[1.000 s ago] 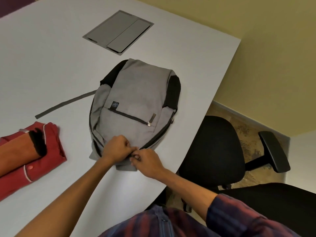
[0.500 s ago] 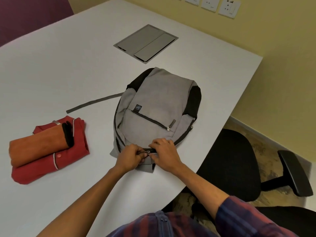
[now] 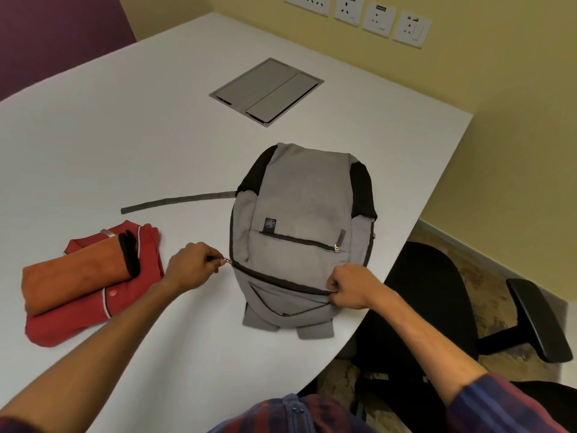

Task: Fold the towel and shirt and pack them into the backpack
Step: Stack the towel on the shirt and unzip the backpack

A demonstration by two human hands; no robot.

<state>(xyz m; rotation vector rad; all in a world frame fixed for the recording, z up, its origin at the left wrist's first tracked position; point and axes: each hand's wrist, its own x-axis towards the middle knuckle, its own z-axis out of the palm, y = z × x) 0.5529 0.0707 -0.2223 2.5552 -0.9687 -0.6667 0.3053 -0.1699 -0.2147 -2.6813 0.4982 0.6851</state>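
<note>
- Backpack (image 3: 304, 214) is lying flat on the white tabletop (image 3: 125, 145), near its curved edge, front pocket facing up.
- left hand (image 3: 190, 270) is pinching the zipper pull (image 3: 227, 261) at the bag's left side, fingers curled tight around it.
- right hand (image 3: 351, 290) is gripping the fabric by the zipper line on the right, fingers closed on it.
- folded orange towel (image 3: 75, 279) is sitting on top of the folded red shirt (image 3: 93, 310), off to the left, apart from the bag.
- black office chair (image 3: 437, 292) is sitting just beside the tabletop.
</note>
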